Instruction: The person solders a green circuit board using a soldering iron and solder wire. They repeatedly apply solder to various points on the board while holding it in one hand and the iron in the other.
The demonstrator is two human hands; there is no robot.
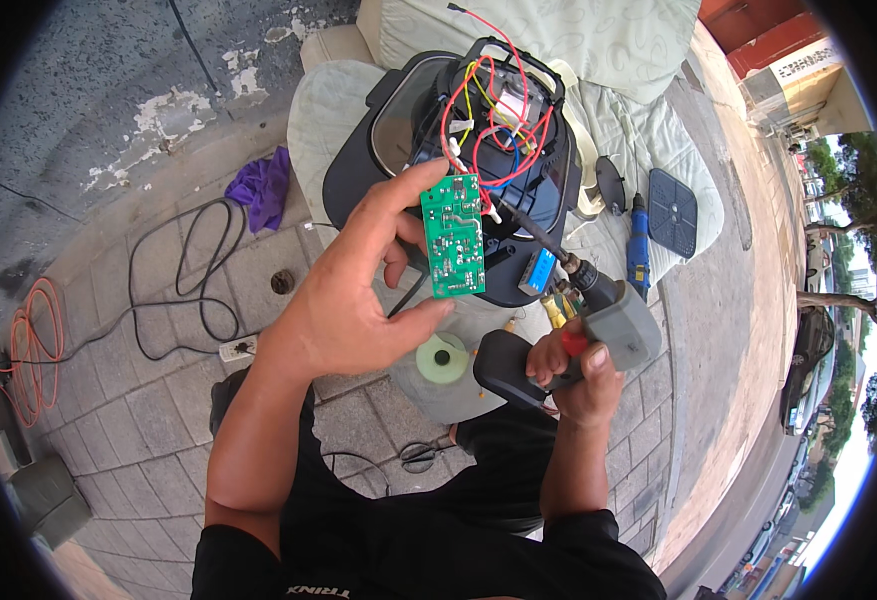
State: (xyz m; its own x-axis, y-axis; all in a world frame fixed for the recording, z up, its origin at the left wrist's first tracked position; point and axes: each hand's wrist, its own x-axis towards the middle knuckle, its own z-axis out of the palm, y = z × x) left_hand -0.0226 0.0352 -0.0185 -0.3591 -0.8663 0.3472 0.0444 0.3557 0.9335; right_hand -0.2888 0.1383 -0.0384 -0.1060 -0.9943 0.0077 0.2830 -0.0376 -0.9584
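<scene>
Head view shows my hands apart, the left hand (343, 295) pinching a green board (454, 237) by its ends before the opened appliance (356, 180), the right hand (588, 385) wrapped around a drill (626, 325). The board is out and wires (511, 150) lie exposed, though I cannot tell whether any join it; refitting and closing up appear undone.
</scene>
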